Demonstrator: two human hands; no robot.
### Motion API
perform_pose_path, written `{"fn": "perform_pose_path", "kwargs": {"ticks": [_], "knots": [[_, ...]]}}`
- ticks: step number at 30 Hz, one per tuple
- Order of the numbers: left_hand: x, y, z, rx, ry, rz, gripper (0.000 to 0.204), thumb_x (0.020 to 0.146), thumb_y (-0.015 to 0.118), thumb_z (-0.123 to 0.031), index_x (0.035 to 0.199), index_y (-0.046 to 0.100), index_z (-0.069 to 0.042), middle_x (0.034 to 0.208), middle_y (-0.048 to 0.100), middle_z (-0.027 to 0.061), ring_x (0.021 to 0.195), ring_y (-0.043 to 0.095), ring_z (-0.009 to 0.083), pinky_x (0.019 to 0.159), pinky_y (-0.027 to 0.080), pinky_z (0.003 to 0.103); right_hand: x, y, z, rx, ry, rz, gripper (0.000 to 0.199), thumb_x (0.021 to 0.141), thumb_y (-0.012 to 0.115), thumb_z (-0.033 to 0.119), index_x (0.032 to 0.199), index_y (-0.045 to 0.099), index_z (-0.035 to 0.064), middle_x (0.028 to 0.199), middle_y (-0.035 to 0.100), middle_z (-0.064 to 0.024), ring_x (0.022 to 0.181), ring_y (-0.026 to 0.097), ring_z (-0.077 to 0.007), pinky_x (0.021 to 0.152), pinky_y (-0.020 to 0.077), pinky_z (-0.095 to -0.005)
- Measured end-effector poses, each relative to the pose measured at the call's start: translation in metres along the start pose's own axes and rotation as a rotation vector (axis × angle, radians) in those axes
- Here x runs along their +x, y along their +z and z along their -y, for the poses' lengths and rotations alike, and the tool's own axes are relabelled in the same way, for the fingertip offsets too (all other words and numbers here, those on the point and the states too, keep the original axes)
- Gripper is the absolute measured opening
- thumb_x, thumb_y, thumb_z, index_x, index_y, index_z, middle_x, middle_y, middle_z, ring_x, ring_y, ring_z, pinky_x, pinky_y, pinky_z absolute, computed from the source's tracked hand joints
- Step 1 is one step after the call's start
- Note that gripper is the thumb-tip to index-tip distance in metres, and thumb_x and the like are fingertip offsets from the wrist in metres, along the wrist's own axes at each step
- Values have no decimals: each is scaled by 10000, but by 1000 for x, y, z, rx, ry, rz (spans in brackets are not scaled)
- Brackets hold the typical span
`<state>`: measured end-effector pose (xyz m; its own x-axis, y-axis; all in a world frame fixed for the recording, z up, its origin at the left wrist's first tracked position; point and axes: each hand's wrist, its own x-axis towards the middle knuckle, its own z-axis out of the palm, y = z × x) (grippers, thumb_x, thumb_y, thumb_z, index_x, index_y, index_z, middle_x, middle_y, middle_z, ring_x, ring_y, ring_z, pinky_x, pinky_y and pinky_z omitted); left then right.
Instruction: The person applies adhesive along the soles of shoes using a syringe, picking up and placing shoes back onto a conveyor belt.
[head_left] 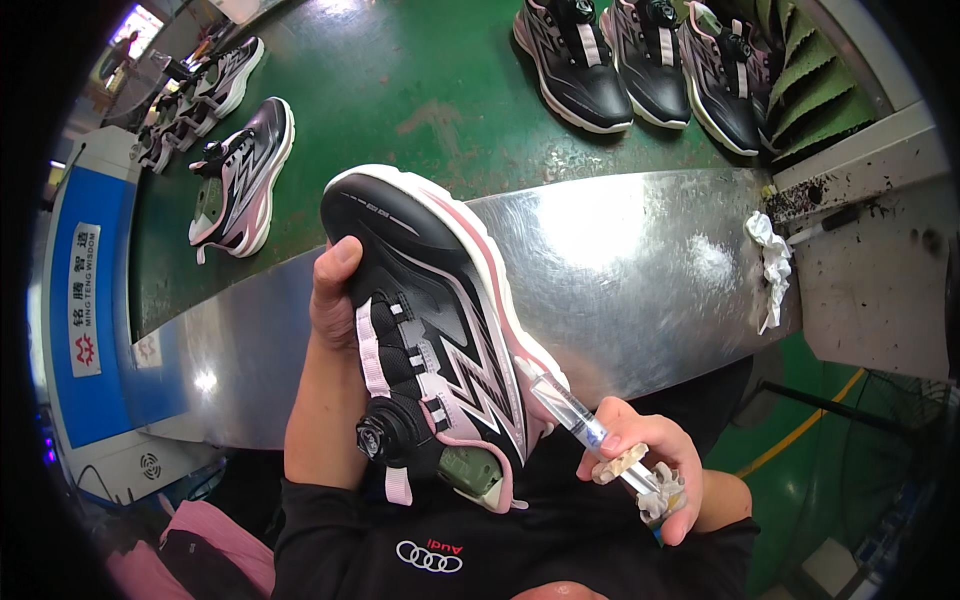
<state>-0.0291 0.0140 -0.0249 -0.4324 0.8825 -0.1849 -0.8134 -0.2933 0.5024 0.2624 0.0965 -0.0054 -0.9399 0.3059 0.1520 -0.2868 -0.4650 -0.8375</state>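
Note:
A black and pink sneaker [430,320] with a white sole and a black dial closure is tilted in front of me, toe pointing away. My left hand [336,290] grips it from behind, the thumb over the upper's left edge and the other fingers hidden. In my right hand [650,455] is a clear syringe [570,405], wrapped with whitish material around its rear end. Its tip meets the sneaker's side near the seam between upper and sole; whether it touches I cannot tell. A green last or insert [470,475] shows inside the shoe's opening.
A metal ledge [640,260] borders the green worktable [400,110]. Several matching sneakers stand at the far right [575,70] and far left [250,180]. Crumpled white paper [772,265] lies at the ledge's right end, beside a dark-handled tool [825,225]. A blue and white machine panel [95,300] stands left.

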Motion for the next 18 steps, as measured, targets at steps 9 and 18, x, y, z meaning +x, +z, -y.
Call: {"fn": "perform_pose_path", "kwargs": {"ticks": [9,18], "knots": [[5,-5,-2,-36,-58,-16,477,801,596,-282,1165,539,22,1105,617,175,973,626,285,876,511,410,-19,10,-4,-31,-33,-32,811,662,767,524,1199,508,-26,987,619,-107,807,417,-161,704,310,-275],[9,-14,-4,17,-76,-26,463,819,580,-294,1161,543,15,1107,617,165,985,619,275,889,500,405,-31,8,-8,-101,-111,-9,800,665,755,542,1188,526,-18,990,636,-103,788,429,-160,691,302,-279]]}}
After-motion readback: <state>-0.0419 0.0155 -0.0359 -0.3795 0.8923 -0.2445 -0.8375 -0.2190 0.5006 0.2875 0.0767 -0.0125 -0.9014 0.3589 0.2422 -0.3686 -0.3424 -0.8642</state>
